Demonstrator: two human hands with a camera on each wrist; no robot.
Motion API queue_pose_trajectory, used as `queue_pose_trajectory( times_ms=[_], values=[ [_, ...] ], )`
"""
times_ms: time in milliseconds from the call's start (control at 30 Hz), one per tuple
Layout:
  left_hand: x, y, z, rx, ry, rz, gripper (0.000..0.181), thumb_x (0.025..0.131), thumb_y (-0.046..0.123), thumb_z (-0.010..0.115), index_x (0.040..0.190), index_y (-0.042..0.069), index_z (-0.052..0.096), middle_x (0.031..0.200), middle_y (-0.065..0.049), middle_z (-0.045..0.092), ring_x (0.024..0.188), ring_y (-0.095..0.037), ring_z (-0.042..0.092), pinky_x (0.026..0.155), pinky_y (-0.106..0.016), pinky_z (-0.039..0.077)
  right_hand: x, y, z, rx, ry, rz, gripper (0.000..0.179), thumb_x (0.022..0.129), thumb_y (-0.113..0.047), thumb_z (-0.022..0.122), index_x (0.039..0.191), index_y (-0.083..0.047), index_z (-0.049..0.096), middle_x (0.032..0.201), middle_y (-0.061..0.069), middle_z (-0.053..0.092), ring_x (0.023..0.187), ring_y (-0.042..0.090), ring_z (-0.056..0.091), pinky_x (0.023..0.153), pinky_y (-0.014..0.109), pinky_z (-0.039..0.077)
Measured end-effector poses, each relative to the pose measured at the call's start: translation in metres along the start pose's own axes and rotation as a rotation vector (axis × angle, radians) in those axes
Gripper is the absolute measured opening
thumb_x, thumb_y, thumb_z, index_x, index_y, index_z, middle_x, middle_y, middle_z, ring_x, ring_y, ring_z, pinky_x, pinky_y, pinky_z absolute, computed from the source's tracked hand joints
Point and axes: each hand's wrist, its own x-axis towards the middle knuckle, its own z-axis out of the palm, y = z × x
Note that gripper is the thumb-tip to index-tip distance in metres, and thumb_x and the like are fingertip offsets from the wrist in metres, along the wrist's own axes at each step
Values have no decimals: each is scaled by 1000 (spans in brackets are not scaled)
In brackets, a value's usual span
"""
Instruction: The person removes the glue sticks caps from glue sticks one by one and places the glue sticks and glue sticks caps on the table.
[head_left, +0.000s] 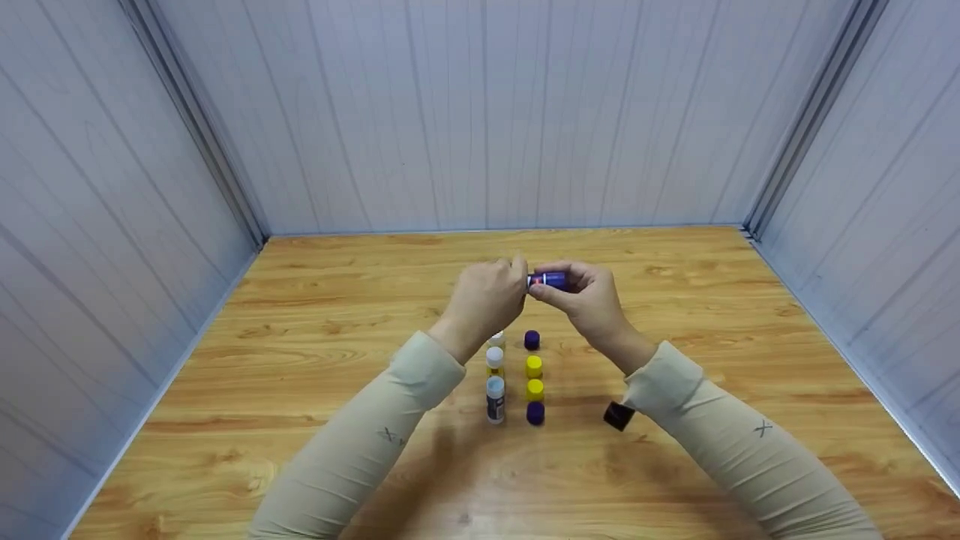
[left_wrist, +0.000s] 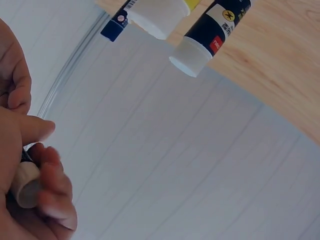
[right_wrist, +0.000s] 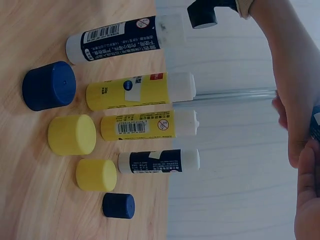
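Above the table, my left hand and right hand hold a dark blue glue stick sideways between them. The right thumb and fingers pinch its dark blue end; the left fingers curl round the other end, whose white tip shows in the left wrist view. Below stand several uncapped glue sticks in a row: a navy one at the near end, two yellow ones in the middle, a smaller navy one farthest. The left wrist partly hides the row in the head view.
Beside the sticks runs a row of loose caps: a near navy cap, two yellow caps and a far navy cap. A black boxy piece shows by the right sleeve. Pale panel walls enclose the wooden table.
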Motion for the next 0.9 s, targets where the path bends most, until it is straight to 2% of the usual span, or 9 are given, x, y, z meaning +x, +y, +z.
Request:
queue_pose_trajectory(
  times_ms=[167,267,367,500,633,767,900],
  values=[
    [-1,-1,2,14,10,13,15,105,20,70,95,9,71,69,-2,70,53,-11,63,48,-29,56,-1,2,0,-21,-16,-16,25,94,2,81,119,4,78,104,3,80,92,15,76,83,25,65],
    [-2,-2,2,0,3,20,17,105,18,70,89,10,67,67,-1,68,53,-11,61,48,-29,56,-1,2,-2,-64,-45,-34,30,94,2,81,123,6,76,110,10,80,94,14,76,84,25,65],
    [-4,-4,3,8,6,24,18,104,17,69,87,11,66,66,0,68,52,-11,62,47,-29,56,0,3,-4,-146,-99,-59,43,93,2,83,134,7,70,124,19,77,102,11,76,90,25,63],
    [-6,-6,6,25,-4,20,18,105,17,69,88,11,68,67,0,69,53,-11,64,48,-28,57,2,6,-6,-321,-163,-174,58,89,0,88,142,5,65,134,24,73,115,21,75,100,26,60],
    [-8,-8,9,18,-2,19,17,103,12,70,86,11,67,65,0,68,52,-10,60,48,-29,56,2,10,-8,-489,-178,-345,57,85,-5,93,136,5,70,130,20,77,112,31,76,99,34,62],
    [-11,-12,13,-2,17,26,18,99,9,72,82,11,65,61,1,64,49,-8,51,46,-30,55,2,14,-10,-555,-186,-436,53,84,-5,94,132,3,72,126,17,79,105,31,78,93,38,64],
    [-12,-16,17,-12,10,34,16,98,11,75,84,10,67,62,1,65,48,-9,52,46,-31,56,2,16,-11,-562,-186,-449,48,86,-4,92,130,3,74,121,17,80,101,30,79,92,40,65]
  ],
)
